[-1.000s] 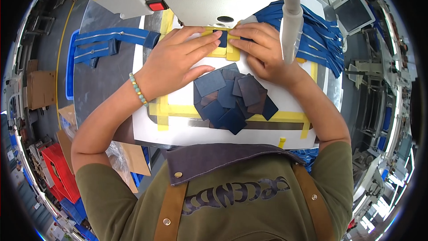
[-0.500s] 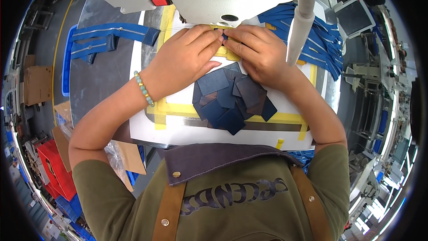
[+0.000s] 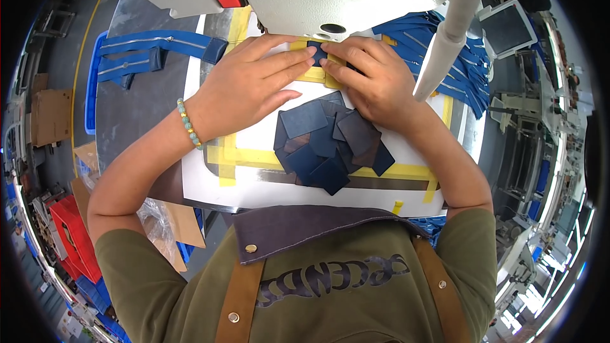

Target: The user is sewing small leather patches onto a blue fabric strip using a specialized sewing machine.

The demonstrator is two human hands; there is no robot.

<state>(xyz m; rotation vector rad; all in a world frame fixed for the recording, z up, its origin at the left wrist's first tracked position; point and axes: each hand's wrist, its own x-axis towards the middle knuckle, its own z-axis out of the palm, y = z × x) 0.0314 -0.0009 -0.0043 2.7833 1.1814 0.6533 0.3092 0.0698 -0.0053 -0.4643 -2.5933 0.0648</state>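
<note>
Under the head of a white sewing machine [image 3: 298, 0], a small dark blue patch [image 3: 316, 54] lies among yellow-taped guide pieces [image 3: 311, 76]. My left hand [image 3: 251, 82] lies flat with fingers stretched, its fingertips at the patch's left edge. From the other side my right hand [image 3: 375, 79] bends its fingers onto the patch's right edge; its thumb is hidden. Just nearer to me is a loose pile of dark blue, leather-like squares [image 3: 311, 124]. The machine head hides the needle area.
Blue zipper strips with end tabs [image 3: 149, 44] lie at the left beside a blue bin [image 3: 93, 89]. A large bundle of blue zipper strips [image 3: 451, 67] is at the right. A grey post [image 3: 448, 44] slants down near my right hand. Yellow tape [image 3: 267, 157] borders the white work surface.
My left hand has slid left and its fingers have flattened, so more of the dark blue patch shows between the hands. My right hand has barely moved.
</note>
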